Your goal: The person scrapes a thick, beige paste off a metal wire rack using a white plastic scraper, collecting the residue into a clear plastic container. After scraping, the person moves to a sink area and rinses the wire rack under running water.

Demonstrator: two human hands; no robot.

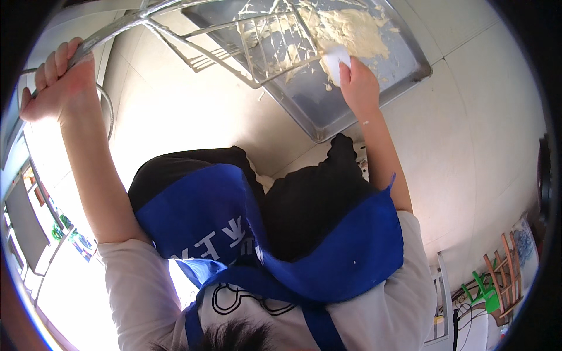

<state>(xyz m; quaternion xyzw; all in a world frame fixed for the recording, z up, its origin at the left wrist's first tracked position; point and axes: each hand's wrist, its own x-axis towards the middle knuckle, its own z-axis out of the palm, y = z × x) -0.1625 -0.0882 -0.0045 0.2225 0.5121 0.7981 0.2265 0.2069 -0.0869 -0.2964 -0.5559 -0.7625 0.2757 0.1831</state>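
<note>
At the upper left, my left hand (63,81) is wrapped around the thick bar of a metal frame tool (115,30), which looks like a large mixer beater. Its grid of thin rods reaches over a rectangular metal tray (314,105) and is smeared with pale batter or dough. My right hand (361,85) pinches a white scraper (337,61) near the grid's corner; whether the two touch is hard to tell. Pale, sticky batter or dough (351,30) lies spread across the tray under and beyond the scraper. The top of the tool is cut off by the picture's edge.
The tray rests on a light tiled floor (474,131), right before my knees in black trousers and a blue apron (333,263). A green plastic stool or chair (485,294) and a wooden rack-like piece (505,272) stand at the lower right. Strong light washes out the left side.
</note>
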